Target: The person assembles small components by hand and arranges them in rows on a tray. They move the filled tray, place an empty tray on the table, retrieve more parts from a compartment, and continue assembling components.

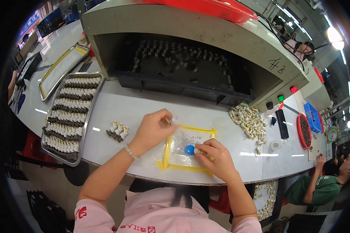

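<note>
Blue and round, a small cap-like piece (189,149) sits inside the yellow-taped square (167,149) near the front edge of the white worktable (136,108), and the right hand (217,159) is right on it, fingertips pinched narrow around a tiny pale part touching the blue piece's right side. The left hand (153,130) hovers at the square's upper left corner, thumb and forefinger nipped together on something too small to make out; a bead bracelet (131,152) rings that wrist. Just left of that hand, a short cluster of small white-and-dark parts (118,131) stands on the table. Further left, at the table's left edge, a metal tray (90,112) carries rows of the same parts, with a second, yellow-rimmed tray (62,69) beyond it. On the right side lies a loose heap of pale parts (249,122), just below the machine housing (206,35) that spans the back edge. A red bowl (304,131) of dark bits sits near the right edge.
</note>
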The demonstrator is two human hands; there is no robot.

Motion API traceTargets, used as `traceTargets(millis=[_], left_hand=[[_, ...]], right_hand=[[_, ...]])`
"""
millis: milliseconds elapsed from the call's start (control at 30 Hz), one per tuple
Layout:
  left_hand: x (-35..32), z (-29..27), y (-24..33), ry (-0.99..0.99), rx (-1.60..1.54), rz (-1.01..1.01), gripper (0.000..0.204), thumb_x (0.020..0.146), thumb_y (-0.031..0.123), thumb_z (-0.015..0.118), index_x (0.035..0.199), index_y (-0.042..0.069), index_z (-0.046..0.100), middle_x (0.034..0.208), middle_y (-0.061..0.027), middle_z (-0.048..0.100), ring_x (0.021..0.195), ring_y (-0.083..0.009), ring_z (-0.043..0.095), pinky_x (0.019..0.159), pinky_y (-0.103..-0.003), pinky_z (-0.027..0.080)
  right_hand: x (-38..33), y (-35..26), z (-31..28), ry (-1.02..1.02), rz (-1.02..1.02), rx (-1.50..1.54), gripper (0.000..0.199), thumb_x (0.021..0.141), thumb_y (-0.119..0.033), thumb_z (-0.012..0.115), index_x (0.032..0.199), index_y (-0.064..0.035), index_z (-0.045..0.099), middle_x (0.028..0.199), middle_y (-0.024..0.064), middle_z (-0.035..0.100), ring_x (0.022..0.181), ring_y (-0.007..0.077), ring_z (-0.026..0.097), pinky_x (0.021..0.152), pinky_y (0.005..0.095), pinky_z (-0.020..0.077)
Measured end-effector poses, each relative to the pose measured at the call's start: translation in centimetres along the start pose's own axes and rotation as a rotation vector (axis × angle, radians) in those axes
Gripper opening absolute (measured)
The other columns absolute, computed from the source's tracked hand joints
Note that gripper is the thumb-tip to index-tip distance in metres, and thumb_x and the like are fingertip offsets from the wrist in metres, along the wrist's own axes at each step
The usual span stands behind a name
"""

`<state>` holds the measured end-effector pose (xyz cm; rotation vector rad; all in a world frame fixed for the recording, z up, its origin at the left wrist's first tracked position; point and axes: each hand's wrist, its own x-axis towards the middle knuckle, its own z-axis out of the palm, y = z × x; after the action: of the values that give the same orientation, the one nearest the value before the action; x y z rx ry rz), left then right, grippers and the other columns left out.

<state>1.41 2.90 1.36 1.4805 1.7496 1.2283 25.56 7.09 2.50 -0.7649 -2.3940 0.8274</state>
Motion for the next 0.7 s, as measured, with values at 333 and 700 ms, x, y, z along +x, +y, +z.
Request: traceTargets(millis=[333,700], left_hand=[[-7.0,-0.7,-0.3,-0.215,-0.691,-0.236,0.027,0.080,0.005,0.074,0.101,-0.002,0.059,0.087,-0.0025,0.064,0.080,-0.0072,0.060,0.074,-0.021,0.049],[-8.9,1.7,0.0,-0.185,-1.002,-0.258,0.025,0.084,-0.001,0.068,0.107,-0.001,0.058,0.097,-0.0042,0.064,0.090,-0.0081,0.060,0.080,-0.023,0.050]], right_hand=[[1.8,-1.2,0.4,-0.142,-0.120,-0.262,0.016,0.076,-0.009,0.069,0.091,-0.0035,0.069,0.082,0.0096,0.059,0.074,0.0263,0.060,0.064,0.0370,0.0502],[0.5,-1.0,0.7,-0.001,0.105,0.089,0.025,0.078,-0.003,0.069,0.102,-0.0026,0.069,0.090,0.0105,0.062,0.079,0.0228,0.062,0.068,0.0303,0.0506]])
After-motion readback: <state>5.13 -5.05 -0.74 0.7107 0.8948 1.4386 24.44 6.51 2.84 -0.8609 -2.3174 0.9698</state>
